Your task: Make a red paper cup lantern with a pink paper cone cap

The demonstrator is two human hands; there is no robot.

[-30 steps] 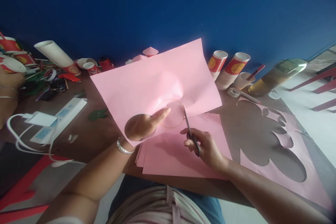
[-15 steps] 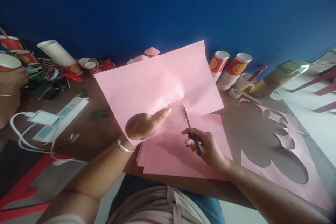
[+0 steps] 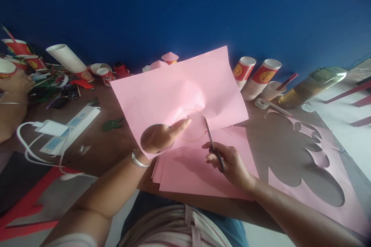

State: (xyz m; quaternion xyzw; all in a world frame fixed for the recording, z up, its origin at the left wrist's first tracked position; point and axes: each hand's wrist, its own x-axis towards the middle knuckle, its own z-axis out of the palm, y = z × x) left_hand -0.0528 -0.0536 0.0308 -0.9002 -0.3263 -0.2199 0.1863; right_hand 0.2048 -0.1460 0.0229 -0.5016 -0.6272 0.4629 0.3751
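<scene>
My left hand (image 3: pixel 162 136) pinches the near edge of a large pink paper sheet (image 3: pixel 179 88) and holds it tilted up off the table, thumb pointing at a drawn circle (image 3: pixel 191 125). My right hand (image 3: pixel 228 162) grips a pair of scissors (image 3: pixel 213 144) whose blades sit in the sheet at the circle's right edge. Under both hands lies a stack of pink sheets (image 3: pixel 199 170) on the brown table (image 3: pixel 116 142).
A cut-out pink sheet (image 3: pixel 313 170) lies at right, with paper cups (image 3: pixel 261 77), a tape roll (image 3: pixel 261 103) and a bottle (image 3: pixel 313 85) behind it. A white power strip (image 3: pixel 69 129) and craft clutter lie at left, where another person's hand (image 3: pixel 14 85) holds a cup.
The view has shifted slightly. My hands, the sheet and the scissors keep the same pose. The other person's hand at the left has lifted its cup a little.
</scene>
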